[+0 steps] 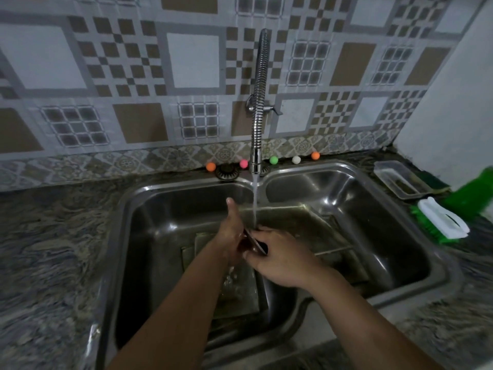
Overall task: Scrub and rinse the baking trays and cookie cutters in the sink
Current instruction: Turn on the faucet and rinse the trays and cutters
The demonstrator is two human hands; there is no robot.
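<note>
At the centre of the frame, a small dark cookie cutter (254,243) is pinched by the right hand (280,259) and rubbed by the left hand (231,236), thumb raised, so that the faucet (258,102) stream falls on it. Two baking trays (306,225) are left lying in the sink (400,292) below. One scrub brush (440,222) is kept on the tabletop (48,236) at right, and five coloured balls (273,160) are counted behind.

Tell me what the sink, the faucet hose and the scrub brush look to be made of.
Sink: likely stainless steel, brushed, showing soft grey reflections.
Faucet hose: seemingly chromed metal, ribbed and flexible, with bright highlights.
Scrub brush: apparently plastic, a glossy white handle over green bristles.
</note>
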